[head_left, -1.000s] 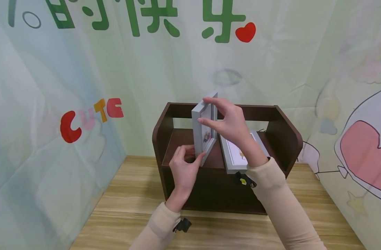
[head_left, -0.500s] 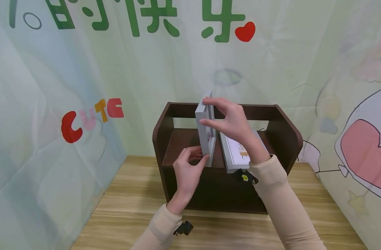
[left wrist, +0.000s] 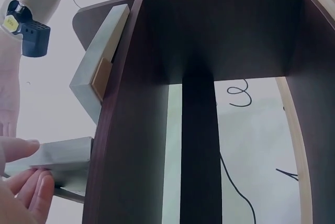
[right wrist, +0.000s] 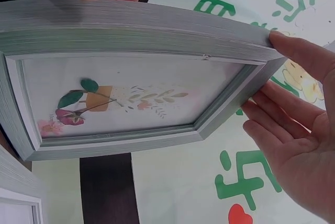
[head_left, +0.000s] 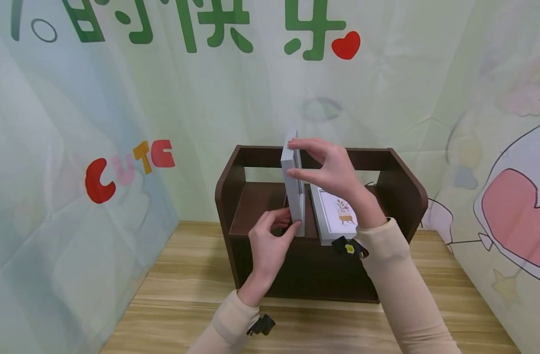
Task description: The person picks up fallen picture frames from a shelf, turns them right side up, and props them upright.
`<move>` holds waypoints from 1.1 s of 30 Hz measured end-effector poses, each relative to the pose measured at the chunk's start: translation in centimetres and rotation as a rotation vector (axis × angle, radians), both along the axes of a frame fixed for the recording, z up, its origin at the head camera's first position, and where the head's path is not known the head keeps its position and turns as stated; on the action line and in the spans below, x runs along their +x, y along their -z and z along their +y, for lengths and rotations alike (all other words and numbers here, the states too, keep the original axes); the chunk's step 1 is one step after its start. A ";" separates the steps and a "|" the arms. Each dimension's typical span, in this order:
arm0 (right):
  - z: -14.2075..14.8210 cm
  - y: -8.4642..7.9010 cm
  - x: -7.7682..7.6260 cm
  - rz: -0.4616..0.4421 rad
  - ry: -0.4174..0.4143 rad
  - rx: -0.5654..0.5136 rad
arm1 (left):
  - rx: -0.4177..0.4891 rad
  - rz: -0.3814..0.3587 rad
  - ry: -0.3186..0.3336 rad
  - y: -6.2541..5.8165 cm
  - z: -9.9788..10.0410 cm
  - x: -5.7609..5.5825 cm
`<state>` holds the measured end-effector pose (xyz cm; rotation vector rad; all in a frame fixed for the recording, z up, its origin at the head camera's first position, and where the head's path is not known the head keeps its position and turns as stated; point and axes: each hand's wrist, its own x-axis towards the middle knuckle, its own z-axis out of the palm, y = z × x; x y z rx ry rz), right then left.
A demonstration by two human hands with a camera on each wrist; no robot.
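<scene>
A grey picture frame (head_left: pixel 292 189) stands on its edge on top of the dark brown shelf (head_left: pixel 314 270), seen nearly edge-on in the head view. My left hand (head_left: pixel 270 243) pinches its lower front end between thumb and fingers. At the upper end my right hand (head_left: pixel 336 169) grips it, thumb in front and fingers on the top edge. The right wrist view shows the picture frame's grey border (right wrist: pixel 125 38) around a pressed rose and a printed plant. To the right lies a second picture frame (head_left: pixel 326 221), face up, partly hidden behind the right forearm.
The shelf has raised side panels (head_left: pixel 409 196) and a back rail (head_left: pixel 263 156) with a gap under it. It stands on a wood-grain table (head_left: pixel 186 275) before a printed cloth backdrop (head_left: pixel 225 108). Thin cables (left wrist: pixel 243 96) show behind the shelf.
The upright picture frame has turned from showing its face to nearly edge-on and shifted slightly right. Both hands moved a little right with it; the other frame stayed put.
</scene>
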<state>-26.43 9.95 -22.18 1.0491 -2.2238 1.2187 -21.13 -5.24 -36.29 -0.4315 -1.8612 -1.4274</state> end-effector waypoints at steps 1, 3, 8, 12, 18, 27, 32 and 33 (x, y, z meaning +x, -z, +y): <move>0.0 0.0 0.0 -0.004 -0.001 -0.003 | -0.006 -0.004 -0.003 0.0 0.0 0.0; 0.0 0.0 -0.1 -0.013 -0.003 -0.010 | -0.017 -0.006 -0.007 0.0 -0.1 0.0; -0.1 -0.2 0.3 -0.036 0.001 -0.018 | -0.021 0.018 -0.040 -0.2 -0.7 0.1; -0.4 -1.0 1.7 -0.050 0.004 -0.020 | -0.028 0.005 -0.083 -0.2 -1.3 -0.2; -0.7 -1.8 2.9 -0.063 0.006 -0.010 | -0.093 -0.081 -0.107 0.2 -1.6 -0.6; -0.6 -1.7 2.8 -0.076 0.000 -0.023 | -0.093 -0.058 -0.115 0.5 -1.4 -1.3; -0.7 -1.6 2.7 -0.073 -0.005 -0.029 | -0.095 -0.048 -0.124 0.5 -1.4 -1.5; -0.7 -1.6 2.7 -0.071 -0.007 -0.029 | -0.096 -0.049 -0.126 0.5 -1.4 -1.5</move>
